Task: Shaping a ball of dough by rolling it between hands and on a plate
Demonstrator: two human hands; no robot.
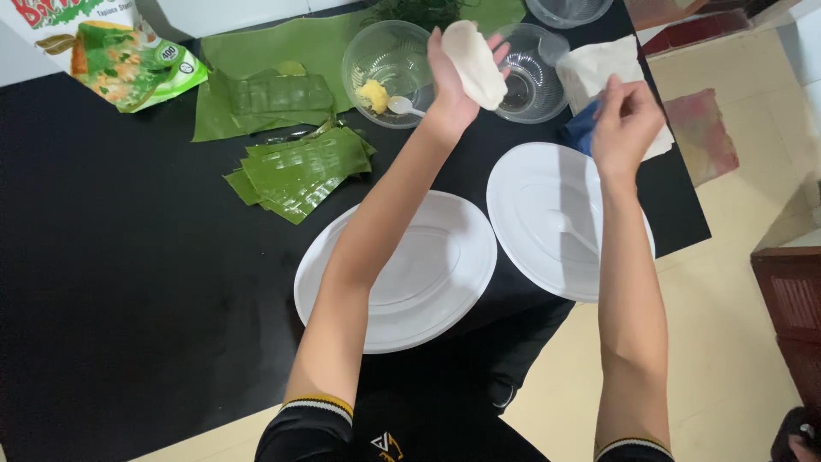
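- White dough, pressed into a flat oval sheet [473, 62], lies across the open palm of your left hand [457, 81]; the fingers are spread apart under it, supporting rather than clamping.
- Your right hand [627, 124] hovers just beside it over the table's far right corner, fingers curled loosely together on nothing I can make out; whether a pinch of something sits between the fingertips, I cannot tell.
- By my judgement the flattening is done: the sheet looks thin and even, but no filling shows on it yet.
- Yellow filling [373, 96] sits with a white spoon [404, 106] in the clear bowl [389, 60] near the table's far edge, just left of your left hand, so filling seems the step that is left.
- A second clear bowl [534, 85] stands behind the dough and looks almost empty.
- Cut banana-leaf strips [299, 175] lie stacked toward the middle of the table, with larger folded leaves [265, 98] beyond them; none is wrapped round anything, so wrapping looks untouched.
- Both white oval plates [402, 274] [552, 218] at the near edge carry no finished piece.
- A white cloth [599, 64] over something blue [583, 128] lies at the far right corner, and a green-printed bag [128, 60] at the far left.
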